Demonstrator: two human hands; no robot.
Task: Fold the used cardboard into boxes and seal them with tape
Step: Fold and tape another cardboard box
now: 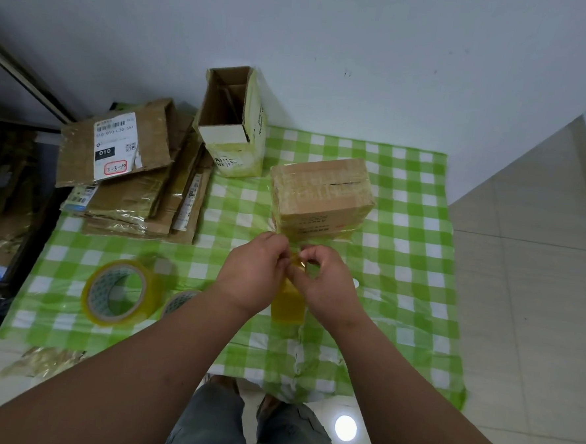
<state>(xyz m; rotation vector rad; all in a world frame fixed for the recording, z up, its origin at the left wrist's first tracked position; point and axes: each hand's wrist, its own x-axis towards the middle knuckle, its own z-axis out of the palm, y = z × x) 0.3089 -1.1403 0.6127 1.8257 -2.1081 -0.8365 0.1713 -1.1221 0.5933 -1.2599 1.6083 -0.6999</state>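
From the head view, I have both hands together over the green checked cloth (404, 228), just in front of the closed brown box (324, 193). My left hand (254, 274) and right hand (325, 282) each keep a pinching grip on a strip of yellowish tape (288, 304), fingers curled onto its upper end while the free length hangs below them toward the cloth. The box already shows glossy tape across its top and front edge.

A full tape roll (121, 292) lies on the cloth to my left, with a second roll (180, 300) partly hidden behind my left forearm. Flattened cardboard (129, 177) is stacked at far left, and an open-topped box (232, 125) stands behind.

My judgement: the step is freeing or tearing this strip. To do it well, I would keep the strip taut and flat so it cannot fold on itself, then lay it square over the seam and press outward from the middle.
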